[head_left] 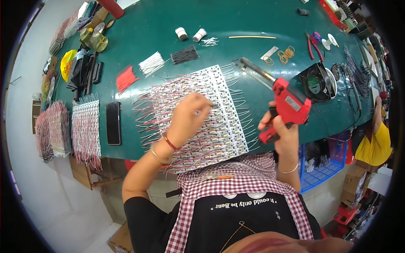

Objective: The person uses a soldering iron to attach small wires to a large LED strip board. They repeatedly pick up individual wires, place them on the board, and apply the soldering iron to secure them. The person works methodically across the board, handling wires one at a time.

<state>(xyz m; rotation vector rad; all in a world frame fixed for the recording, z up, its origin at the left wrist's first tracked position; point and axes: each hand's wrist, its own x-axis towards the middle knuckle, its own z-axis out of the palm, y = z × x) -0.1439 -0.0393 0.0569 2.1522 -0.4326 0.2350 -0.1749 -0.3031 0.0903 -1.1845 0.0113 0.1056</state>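
My right hand [286, 134] grips the handle of a red soldering gun [291, 101], whose metal tip points up and left past the far right corner of a circuit board panel [230, 122]. This white panel lies at the table's near edge, covered with rows of small components and many thin red and white wires sticking out at both sides. Over the panel's middle hovers my left hand [190, 114], fingers curled together and slightly blurred. Whatever its fingertips pinch is too small to make out. The gun's tip is apart from the panel.
Beyond the panel lie bundles of red wires [125, 79], white wires [152, 64] and black wires [184, 55]. A phone [113, 123] and more wired panels [85, 126] sit left. At right are a black fan [317, 82], red pliers [313, 47] and a blue crate [314, 179].
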